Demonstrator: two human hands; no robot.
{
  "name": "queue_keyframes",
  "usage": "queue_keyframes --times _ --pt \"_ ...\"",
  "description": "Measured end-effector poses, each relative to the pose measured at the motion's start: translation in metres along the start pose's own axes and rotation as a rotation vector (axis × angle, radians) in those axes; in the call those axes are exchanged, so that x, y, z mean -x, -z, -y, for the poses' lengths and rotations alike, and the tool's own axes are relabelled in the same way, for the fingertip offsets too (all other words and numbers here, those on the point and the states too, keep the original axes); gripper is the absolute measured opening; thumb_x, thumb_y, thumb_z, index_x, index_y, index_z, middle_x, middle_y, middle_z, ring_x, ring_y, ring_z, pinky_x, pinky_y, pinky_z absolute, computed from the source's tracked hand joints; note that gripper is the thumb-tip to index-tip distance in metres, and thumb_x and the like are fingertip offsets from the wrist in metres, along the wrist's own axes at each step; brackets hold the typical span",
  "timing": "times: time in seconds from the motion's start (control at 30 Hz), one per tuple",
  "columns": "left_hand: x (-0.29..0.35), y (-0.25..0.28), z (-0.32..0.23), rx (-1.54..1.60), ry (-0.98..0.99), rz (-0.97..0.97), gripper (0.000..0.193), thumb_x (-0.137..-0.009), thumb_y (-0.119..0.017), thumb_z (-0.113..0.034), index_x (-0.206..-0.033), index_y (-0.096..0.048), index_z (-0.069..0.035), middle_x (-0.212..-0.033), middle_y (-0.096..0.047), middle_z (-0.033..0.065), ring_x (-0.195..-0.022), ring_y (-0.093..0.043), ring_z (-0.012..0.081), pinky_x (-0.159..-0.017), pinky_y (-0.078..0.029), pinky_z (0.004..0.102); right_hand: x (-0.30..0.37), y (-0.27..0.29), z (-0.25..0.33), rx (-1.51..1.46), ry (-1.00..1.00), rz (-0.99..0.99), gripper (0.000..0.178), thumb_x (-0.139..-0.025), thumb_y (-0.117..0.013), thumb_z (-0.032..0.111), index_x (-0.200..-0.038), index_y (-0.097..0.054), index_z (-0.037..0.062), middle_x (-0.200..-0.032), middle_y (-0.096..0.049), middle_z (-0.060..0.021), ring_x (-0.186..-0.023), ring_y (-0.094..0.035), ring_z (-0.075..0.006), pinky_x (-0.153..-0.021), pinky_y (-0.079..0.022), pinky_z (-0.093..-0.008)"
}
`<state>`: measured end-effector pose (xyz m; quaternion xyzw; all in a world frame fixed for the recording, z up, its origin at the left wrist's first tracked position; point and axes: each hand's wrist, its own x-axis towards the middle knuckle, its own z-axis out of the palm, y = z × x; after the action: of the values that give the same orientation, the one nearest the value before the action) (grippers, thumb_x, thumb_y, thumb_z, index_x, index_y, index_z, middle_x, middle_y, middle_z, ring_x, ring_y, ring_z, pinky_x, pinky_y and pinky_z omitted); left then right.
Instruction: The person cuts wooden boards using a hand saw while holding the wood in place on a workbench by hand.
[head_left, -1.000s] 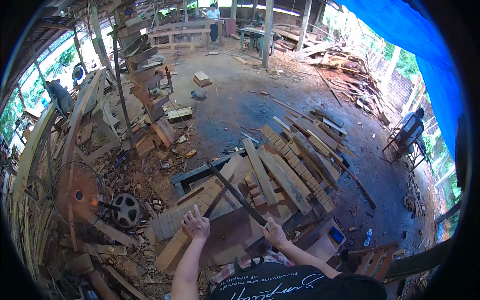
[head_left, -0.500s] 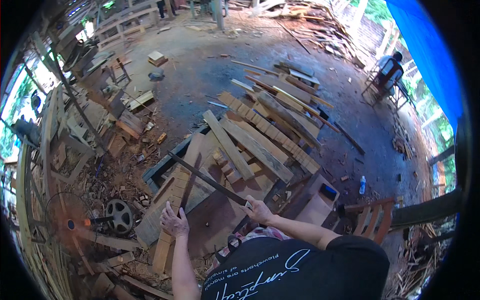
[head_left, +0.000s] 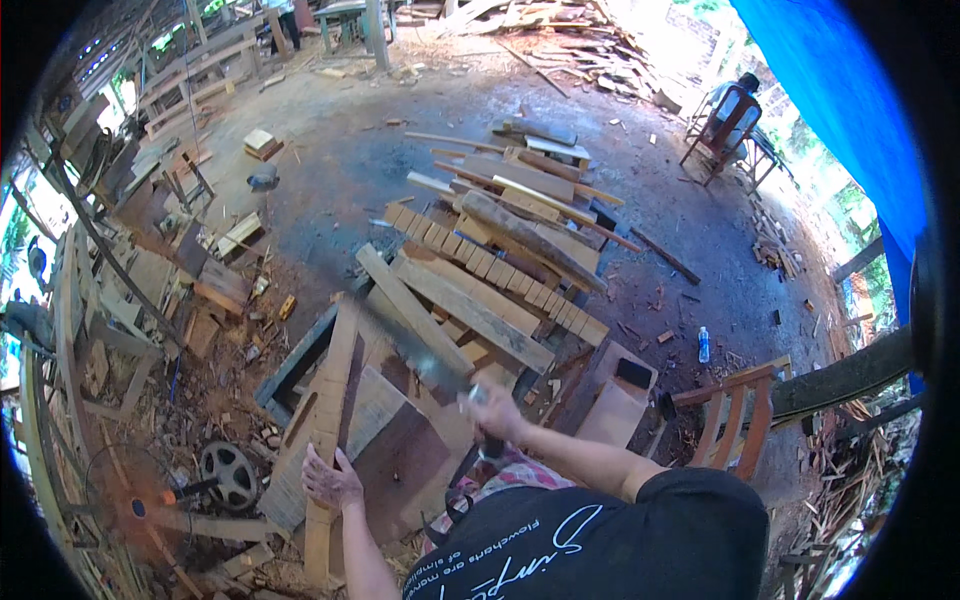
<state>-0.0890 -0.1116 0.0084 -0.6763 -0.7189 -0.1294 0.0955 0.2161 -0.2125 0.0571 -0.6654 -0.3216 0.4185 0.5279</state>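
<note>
My left hand (head_left: 333, 480) rests on a long narrow plank (head_left: 326, 415), fingers apart and not wrapped round it. Pencil-like cross lines run along that plank, which slopes up and away from me. Closed round a dark handle, my right hand (head_left: 495, 412) holds what looks like a handsaw (head_left: 415, 355). Its long blade points to the far left, over the upper part of the plank, and is smeared by motion. I cannot tell whether the blade touches the wood. A wide board (head_left: 375, 420) lies just right of the plank.
Beyond lie stacked beams (head_left: 475, 310) and a notched strip (head_left: 500, 272). A spinning fan (head_left: 138, 508) and a spoked wheel (head_left: 235, 475) stand at left. To the right are a wooden chair (head_left: 735, 425), a dark phone-like slab (head_left: 633, 373) and a bottle (head_left: 703, 345). Someone sits far right (head_left: 728, 120).
The handsaw, crisp before, is now blurred, and its handle has tipped down toward me. My left hand has settled lower on the plank. The whole view has shifted a little.
</note>
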Motion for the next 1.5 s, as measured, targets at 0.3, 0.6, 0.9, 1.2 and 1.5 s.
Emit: queue_keyframes --times 0.3,0.6,0.9,1.2,1.5 --pt "-0.001 -0.003 0.001 -0.009 0.001 -0.038 0.057 -0.085 -0.057 -0.045 -0.133 -0.041 -0.018 -0.119 -0.052 0.0076 -0.109 -0.05 0.0284 -0.092 -0.037 0.046 -0.057 0.026 0.04 0.102 0.235 -0.147 0.032 -0.089 -0.065 0.023 -0.11 -0.048 0.0053 -0.064 -0.056 -0.0046 -0.046 -0.054 -0.0125 -0.041 -0.042 -0.0285" --pt "0.003 -0.02 0.007 -0.054 -0.034 -0.142 0.058 -0.083 -0.06 -0.043 -0.133 -0.042 -0.019 -0.118 -0.053 0.0072 -0.106 -0.052 0.028 -0.093 -0.037 0.0453 0.009 -0.03 0.006 0.209 0.098 0.179 0.037 -0.089 -0.065 0.025 -0.115 -0.048 0.0043 -0.064 -0.059 -0.0082 -0.052 -0.059 -0.0145 -0.047 -0.047 -0.0313" --pt "-0.001 -0.017 -0.003 -0.046 -0.004 -0.089 0.061 -0.082 -0.058 -0.047 -0.134 -0.042 -0.019 -0.12 -0.052 0.0084 -0.109 -0.05 0.0286 -0.093 -0.037 0.0472 0.012 -0.032 -0.012 0.241 0.166 0.288 0.033 -0.09 -0.062 0.029 -0.108 -0.047 0.0052 -0.065 -0.059 -0.0174 -0.056 -0.062 -0.0272 -0.052 -0.047 -0.0396" --pt "-0.003 -0.024 0.004 -0.063 -0.011 -0.102 0.064 -0.082 -0.057 -0.048 -0.135 -0.039 -0.019 -0.119 -0.051 0.0092 -0.109 -0.05 0.0305 -0.093 -0.036 0.048 0.007 -0.035 -0.023 0.311 0.209 0.274 0.029 -0.089 -0.064 0.025 -0.103 -0.047 0.0058 -0.058 -0.058 -0.0097 -0.05 -0.059 -0.0189 -0.047 -0.045 -0.0355" --pt "0.002 -0.023 0.004 -0.021 -0.011 -0.081 0.065 -0.08 -0.057 -0.046 -0.135 -0.039 -0.017 -0.12 -0.05 0.011 -0.109 -0.048 0.0313 -0.094 -0.035 0.0491 0.009 -0.034 -0.031 0.378 0.157 0.266 0.042 -0.085 -0.068 0.031 -0.11 -0.048 0.0038 -0.074 -0.063 -0.021 -0.071 -0.066 -0.0356 -0.06 -0.05 -0.0424"
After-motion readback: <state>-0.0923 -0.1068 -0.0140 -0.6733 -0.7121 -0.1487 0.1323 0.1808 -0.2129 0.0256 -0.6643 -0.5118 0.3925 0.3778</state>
